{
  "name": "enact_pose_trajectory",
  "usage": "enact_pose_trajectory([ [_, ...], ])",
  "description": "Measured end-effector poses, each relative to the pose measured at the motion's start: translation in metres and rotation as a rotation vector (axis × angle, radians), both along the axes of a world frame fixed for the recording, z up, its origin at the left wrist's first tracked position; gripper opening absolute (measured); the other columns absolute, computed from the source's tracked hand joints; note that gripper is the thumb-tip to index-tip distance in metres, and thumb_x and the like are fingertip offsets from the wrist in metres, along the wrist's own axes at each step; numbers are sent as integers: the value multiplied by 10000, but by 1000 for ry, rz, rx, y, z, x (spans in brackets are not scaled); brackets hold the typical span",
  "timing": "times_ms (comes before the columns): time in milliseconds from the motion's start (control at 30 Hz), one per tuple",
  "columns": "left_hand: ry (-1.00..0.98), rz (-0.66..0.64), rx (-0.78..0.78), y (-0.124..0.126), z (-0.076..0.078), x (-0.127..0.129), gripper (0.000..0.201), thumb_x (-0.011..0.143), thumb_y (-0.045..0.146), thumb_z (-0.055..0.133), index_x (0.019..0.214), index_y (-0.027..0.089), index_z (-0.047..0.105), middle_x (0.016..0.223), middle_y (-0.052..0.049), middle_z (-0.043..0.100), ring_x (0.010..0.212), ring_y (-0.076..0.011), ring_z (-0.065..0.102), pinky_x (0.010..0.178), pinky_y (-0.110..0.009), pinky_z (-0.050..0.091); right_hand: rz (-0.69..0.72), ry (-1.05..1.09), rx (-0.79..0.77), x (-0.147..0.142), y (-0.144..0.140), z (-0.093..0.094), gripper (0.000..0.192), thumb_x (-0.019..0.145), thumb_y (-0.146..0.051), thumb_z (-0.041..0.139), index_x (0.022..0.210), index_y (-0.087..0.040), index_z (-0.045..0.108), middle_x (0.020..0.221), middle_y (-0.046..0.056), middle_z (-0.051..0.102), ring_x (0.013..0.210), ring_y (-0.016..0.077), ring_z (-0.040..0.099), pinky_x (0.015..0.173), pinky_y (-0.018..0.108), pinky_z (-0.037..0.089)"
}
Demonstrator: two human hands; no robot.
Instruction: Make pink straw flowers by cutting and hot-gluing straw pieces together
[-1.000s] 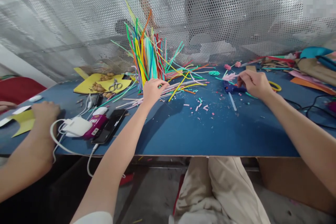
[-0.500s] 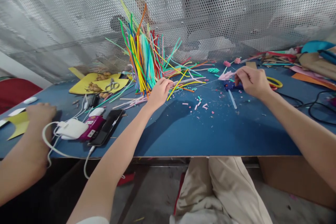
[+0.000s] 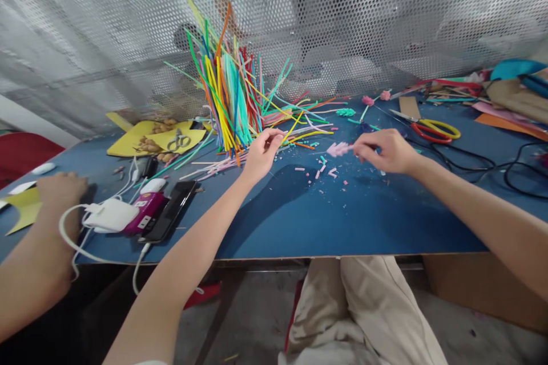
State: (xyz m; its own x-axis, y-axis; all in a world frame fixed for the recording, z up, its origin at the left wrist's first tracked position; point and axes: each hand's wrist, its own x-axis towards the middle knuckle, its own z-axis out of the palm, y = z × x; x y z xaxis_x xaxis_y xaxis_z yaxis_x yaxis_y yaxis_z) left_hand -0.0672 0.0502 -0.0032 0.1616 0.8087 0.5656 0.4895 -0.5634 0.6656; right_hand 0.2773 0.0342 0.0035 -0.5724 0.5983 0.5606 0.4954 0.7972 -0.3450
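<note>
My right hand pinches one end of a pink fuzzy pipe-cleaner sprig, which points left above the table. My left hand is raised with thumb and fingertips pressed together; what lies in that pinch is too small to make out. Just beyond my left hand stands a bundle of coloured pipe cleaners. Short pink and green clippings lie scattered between my hands. Behind my right hand, a dark blue tool is mostly hidden.
Red-and-yellow scissors lie right of my right hand, near black cables. To the left are a phone, a purple power strip and another person's hand. A perforated metal screen rises behind the table.
My right hand has moved left and nearer to me, carrying the pink sprig away from the blue tool. The scissors now show fully. My left hand has barely shifted.
</note>
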Motion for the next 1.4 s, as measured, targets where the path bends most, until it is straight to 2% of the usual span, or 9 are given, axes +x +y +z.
enact_pose_trajectory([
  [133, 21, -53, 115, -13, 4, 9, 285, 980, 453, 618, 1007, 185, 711, 936, -45, 730, 754, -118, 636, 674, -239, 488, 269, -114, 59, -28, -19, -11, 221, 973, -311, 562, 838, -185, 682, 686, -1, 676, 598, 100, 550, 624, 249, 381],
  [333, 309, -340, 448, -28, 8, 20, 144, 949, 357, 686, 929, 215, 703, 869, -21, 737, 867, -150, 675, 835, -317, 503, 533, -206, 47, -55, -37, -30, 379, 933, -537, 626, 776, -193, 638, 589, -25, 601, 542, 100, 500, 579, 263, 318],
  [467, 341, -401, 701, -36, 5, 26, 311, 931, 494, 661, 833, 201, 631, 786, -13, 705, 742, -135, 637, 730, -297, 471, 442, -86, 113, -53, -35, -27, 372, 954, -461, 632, 695, -194, 608, 524, -35, 545, 492, 91, 471, 545, 265, 300],
  [567, 370, -433, 931, -45, 6, 32, 439, 889, 617, 655, 779, 198, 586, 757, -10, 696, 695, -136, 614, 703, -307, 457, 339, 44, 140, -53, -39, -19, 139, 965, -267, 625, 858, -192, 672, 688, -11, 679, 575, 91, 573, 582, 241, 384],
  [633, 397, -456, 1001, -51, 9, 36, 468, 880, 639, 662, 756, 196, 575, 737, -2, 688, 677, -131, 603, 706, -308, 454, 363, 109, 124, -56, -46, -14, 65, 953, -208, 636, 1000, -189, 678, 863, 18, 741, 722, 103, 661, 664, 223, 467],
  [800, 462, -476, 1024, -59, 14, 40, 443, 911, 589, 658, 703, 205, 583, 713, 15, 675, 655, -125, 600, 717, -313, 443, 470, 148, 197, -66, -65, -12, 178, 936, -165, 673, 1113, -181, 666, 1021, 43, 763, 952, 141, 706, 858, 258, 545],
  [933, 466, -472, 1009, -58, 14, 40, 412, 900, 537, 701, 688, 204, 581, 701, 28, 672, 647, -117, 600, 714, -305, 444, 463, 138, 279, -69, -68, -18, 205, 934, -165, 676, 1139, -174, 668, 1018, 49, 764, 908, 153, 701, 807, 283, 548],
  [1100, 504, -471, 1006, -55, 6, 40, 400, 894, 562, 697, 720, 213, 607, 729, 32, 692, 671, -115, 610, 734, -302, 454, 458, 139, 221, -70, -66, -20, 124, 930, -174, 670, 1052, -191, 670, 936, 27, 755, 819, 138, 677, 747, 274, 521],
  [1400, 711, -502, 703, -49, -4, 35, 533, 861, 768, 566, 706, 266, 650, 738, -2, 699, 646, -162, 606, 711, -357, 492, 416, 82, 193, -72, -69, -16, 62, 925, -174, 630, 967, -216, 647, 861, -6, 720, 760, 128, 628, 712, 268, 470],
])
